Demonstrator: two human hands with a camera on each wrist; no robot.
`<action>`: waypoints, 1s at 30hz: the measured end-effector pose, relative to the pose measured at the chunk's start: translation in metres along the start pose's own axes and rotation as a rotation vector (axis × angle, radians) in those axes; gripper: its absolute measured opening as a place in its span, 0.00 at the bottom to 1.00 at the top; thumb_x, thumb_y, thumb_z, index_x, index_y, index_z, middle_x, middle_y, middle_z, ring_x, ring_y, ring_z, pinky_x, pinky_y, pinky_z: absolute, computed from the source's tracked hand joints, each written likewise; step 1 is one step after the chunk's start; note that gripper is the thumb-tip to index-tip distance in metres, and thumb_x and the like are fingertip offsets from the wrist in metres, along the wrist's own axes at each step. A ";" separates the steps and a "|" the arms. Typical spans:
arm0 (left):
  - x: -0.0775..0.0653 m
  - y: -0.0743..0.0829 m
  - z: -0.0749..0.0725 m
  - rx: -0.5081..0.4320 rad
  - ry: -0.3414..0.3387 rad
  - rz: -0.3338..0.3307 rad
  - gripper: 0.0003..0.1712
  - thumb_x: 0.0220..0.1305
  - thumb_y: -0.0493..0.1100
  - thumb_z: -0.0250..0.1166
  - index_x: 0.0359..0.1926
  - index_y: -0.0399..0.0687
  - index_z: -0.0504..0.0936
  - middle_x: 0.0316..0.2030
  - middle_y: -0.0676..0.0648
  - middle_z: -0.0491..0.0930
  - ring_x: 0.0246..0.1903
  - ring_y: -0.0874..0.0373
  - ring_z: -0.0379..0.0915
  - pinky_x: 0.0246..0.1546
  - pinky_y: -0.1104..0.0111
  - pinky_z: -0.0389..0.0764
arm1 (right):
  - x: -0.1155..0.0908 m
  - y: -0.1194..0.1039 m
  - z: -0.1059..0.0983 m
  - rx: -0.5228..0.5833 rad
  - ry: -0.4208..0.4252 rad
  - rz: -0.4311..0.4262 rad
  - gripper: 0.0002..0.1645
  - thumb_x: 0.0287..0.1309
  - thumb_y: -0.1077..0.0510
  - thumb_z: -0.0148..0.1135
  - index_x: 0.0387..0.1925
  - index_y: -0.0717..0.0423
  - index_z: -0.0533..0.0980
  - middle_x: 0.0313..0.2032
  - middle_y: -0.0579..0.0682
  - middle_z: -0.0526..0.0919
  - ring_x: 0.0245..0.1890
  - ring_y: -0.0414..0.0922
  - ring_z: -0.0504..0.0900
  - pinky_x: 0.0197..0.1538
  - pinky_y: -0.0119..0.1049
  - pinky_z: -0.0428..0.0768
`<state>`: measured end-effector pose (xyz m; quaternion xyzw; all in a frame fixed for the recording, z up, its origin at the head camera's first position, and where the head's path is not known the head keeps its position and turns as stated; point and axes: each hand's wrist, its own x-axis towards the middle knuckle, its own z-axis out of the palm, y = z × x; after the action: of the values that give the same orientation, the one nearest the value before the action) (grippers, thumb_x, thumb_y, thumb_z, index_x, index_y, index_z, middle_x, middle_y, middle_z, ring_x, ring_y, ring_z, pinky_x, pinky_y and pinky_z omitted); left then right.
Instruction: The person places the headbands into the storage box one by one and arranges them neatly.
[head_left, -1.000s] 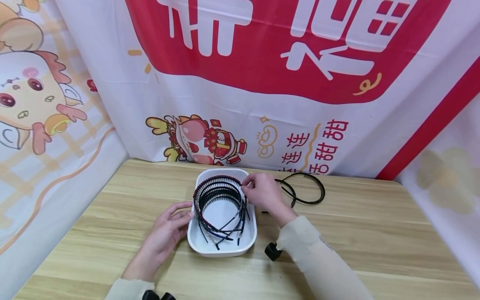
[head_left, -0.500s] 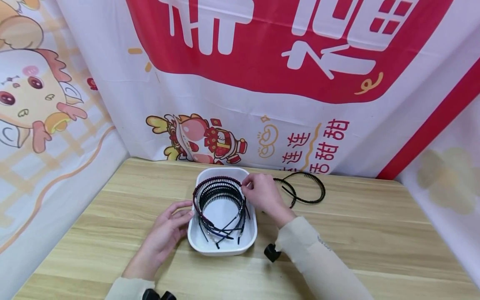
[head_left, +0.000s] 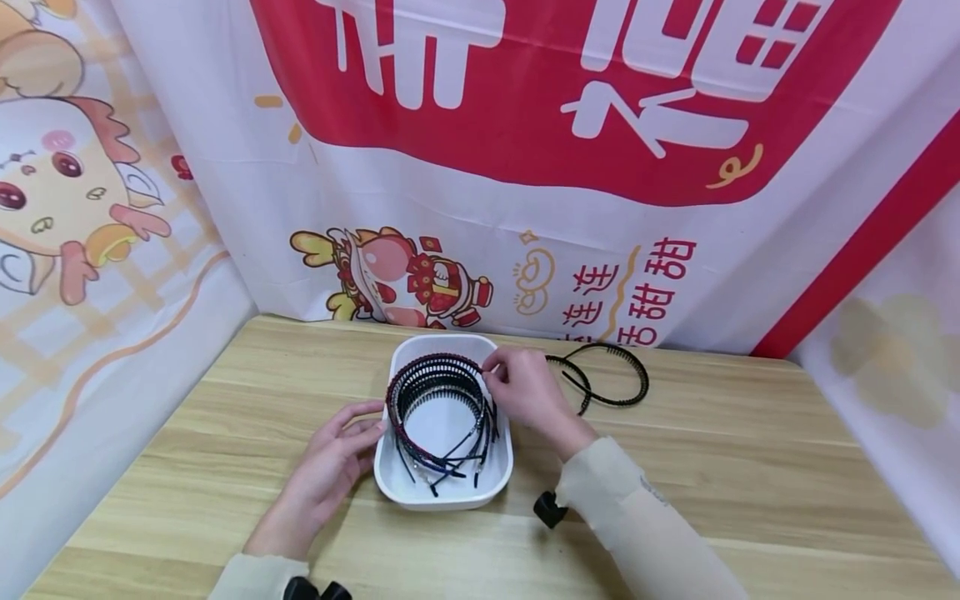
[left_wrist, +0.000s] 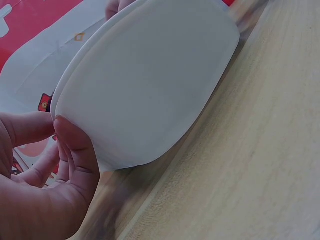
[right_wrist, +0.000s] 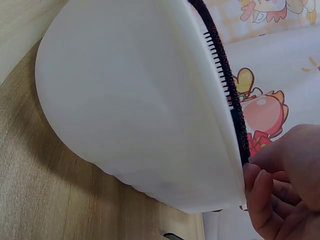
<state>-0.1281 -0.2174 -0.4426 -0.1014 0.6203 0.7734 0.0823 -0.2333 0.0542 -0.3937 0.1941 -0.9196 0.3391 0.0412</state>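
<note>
A white plastic box (head_left: pixel 442 500) stands on the wooden table with a stack of black toothed headbands (head_left: pixel 435 392) in it, their thin ends crossing at the front. My left hand (head_left: pixel 341 454) is at the box's left side. In the left wrist view, its thumb and finger pinch the box's rim (left_wrist: pixel 67 85). At the box's right rim, my right hand (head_left: pixel 525 387) pinches the top headband (right_wrist: pixel 227 75), a dark one with reddish beading. In the right wrist view, this headband shows just above the rim. The right hand's fingers hide part of it.
Two loose black headbands (head_left: pixel 626 367) overlap on the table (head_left: pixel 712 467) right of the box, partly behind my right hand. A printed cloth (head_left: pixel 487 208) hangs along the table's back edge.
The top headband in my right hand has settled lower, its ends now closer in line with the stack. My left hand stays at the box.
</note>
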 end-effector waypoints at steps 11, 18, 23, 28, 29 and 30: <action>0.000 0.001 0.000 -0.010 -0.003 -0.001 0.22 0.76 0.37 0.64 0.67 0.50 0.74 0.44 0.58 0.89 0.47 0.62 0.84 0.53 0.67 0.85 | -0.001 -0.006 0.003 -0.059 0.030 0.001 0.03 0.68 0.61 0.68 0.40 0.54 0.87 0.29 0.48 0.89 0.27 0.40 0.83 0.31 0.31 0.83; 0.000 0.002 0.002 -0.015 -0.001 -0.005 0.21 0.76 0.36 0.64 0.66 0.50 0.75 0.43 0.58 0.89 0.47 0.61 0.85 0.52 0.66 0.85 | -0.003 -0.006 0.004 -0.082 0.066 -0.015 0.02 0.65 0.60 0.69 0.36 0.55 0.86 0.29 0.49 0.90 0.27 0.41 0.84 0.32 0.33 0.84; 0.000 0.003 0.002 -0.011 0.006 -0.008 0.21 0.76 0.36 0.64 0.66 0.50 0.75 0.43 0.58 0.88 0.47 0.61 0.85 0.52 0.66 0.86 | -0.004 -0.009 0.003 -0.105 0.088 -0.036 0.02 0.62 0.62 0.69 0.34 0.55 0.86 0.29 0.49 0.90 0.28 0.41 0.84 0.35 0.35 0.86; 0.000 0.002 0.002 -0.013 0.005 -0.009 0.20 0.76 0.36 0.64 0.65 0.51 0.75 0.42 0.58 0.88 0.45 0.61 0.84 0.50 0.67 0.85 | -0.005 -0.011 0.003 -0.120 0.101 -0.033 0.02 0.61 0.62 0.70 0.33 0.57 0.85 0.29 0.49 0.90 0.29 0.42 0.85 0.36 0.35 0.87; 0.000 0.002 0.002 -0.013 0.004 -0.008 0.20 0.76 0.36 0.64 0.64 0.51 0.75 0.42 0.58 0.88 0.45 0.61 0.84 0.50 0.67 0.85 | -0.005 -0.011 0.003 -0.122 0.101 -0.030 0.03 0.61 0.61 0.70 0.34 0.58 0.85 0.29 0.49 0.90 0.29 0.42 0.85 0.37 0.35 0.87; 0.000 0.002 0.002 -0.013 0.003 -0.008 0.19 0.76 0.36 0.64 0.64 0.51 0.76 0.42 0.58 0.88 0.45 0.61 0.84 0.50 0.67 0.85 | -0.005 -0.011 0.003 -0.126 0.101 -0.029 0.03 0.61 0.61 0.70 0.34 0.58 0.85 0.30 0.49 0.90 0.29 0.43 0.85 0.37 0.36 0.87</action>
<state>-0.1288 -0.2157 -0.4400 -0.1055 0.6149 0.7770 0.0837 -0.2239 0.0460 -0.3906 0.1873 -0.9329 0.2892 0.1046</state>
